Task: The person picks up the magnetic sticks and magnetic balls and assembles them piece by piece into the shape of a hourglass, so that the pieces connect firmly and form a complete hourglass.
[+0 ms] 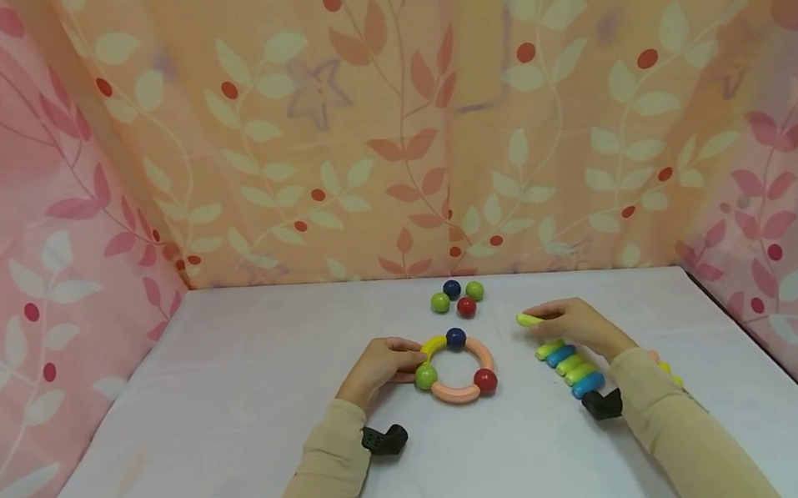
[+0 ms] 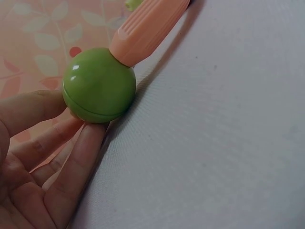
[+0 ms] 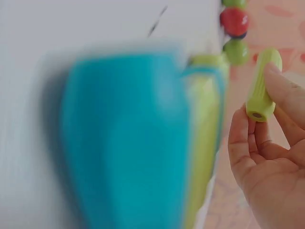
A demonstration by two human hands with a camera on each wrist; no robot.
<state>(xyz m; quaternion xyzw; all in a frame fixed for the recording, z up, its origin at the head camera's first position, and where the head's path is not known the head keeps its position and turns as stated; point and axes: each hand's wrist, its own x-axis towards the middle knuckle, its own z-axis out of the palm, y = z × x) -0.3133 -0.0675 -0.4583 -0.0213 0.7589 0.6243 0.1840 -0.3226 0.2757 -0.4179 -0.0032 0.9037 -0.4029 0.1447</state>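
Over white cloth [image 1: 172, 481], left hand [image 1: 382, 362] pinches a green ball [image 2: 99, 86]; right hand [image 1: 577, 323], a lime stick [image 3: 259, 90].

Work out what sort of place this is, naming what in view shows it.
Probably a makeshift indoor booth for tabletop activity: leaf-print fabric walls screen the white tabletop at the back and both sides, with a toy ring of balls and rods in use there.

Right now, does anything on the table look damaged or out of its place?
Nothing clearly stands out. The ring looks closed, the four loose balls sit grouped, and the green and blue rods lie in a row.
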